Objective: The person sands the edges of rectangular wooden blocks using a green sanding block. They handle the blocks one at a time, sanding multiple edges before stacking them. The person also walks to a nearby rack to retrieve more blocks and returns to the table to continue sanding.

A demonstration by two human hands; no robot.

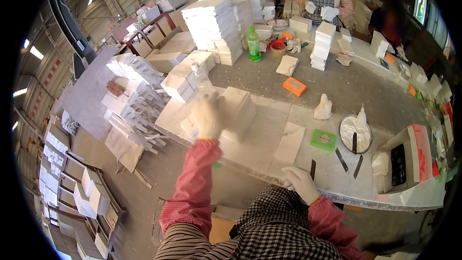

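My left hand (207, 114), in a white glove, is smeared by motion above the left part of the worktable. A short stack of white marble tiles (236, 108) stands directly to its right, and I cannot tell whether the hand touches it. Just beyond that hand is a clear bottle (203, 79), partly hidden. My right hand (301, 184), also gloved, rests at the table's near edge with its fingers loosely stretched out, apparently holding nothing. Close to it lies a dark flat blade (313, 168). A single white tile (290, 143) lies flat farther in.
A bowl of white paste (344, 137), a green box (323, 139) and an open carton (414, 163) are on the right. An orange box (294, 86), a green bottle (253, 45) and tall tile stacks (211, 26) stand farther back. A co-worker (320, 0) stands across the table.
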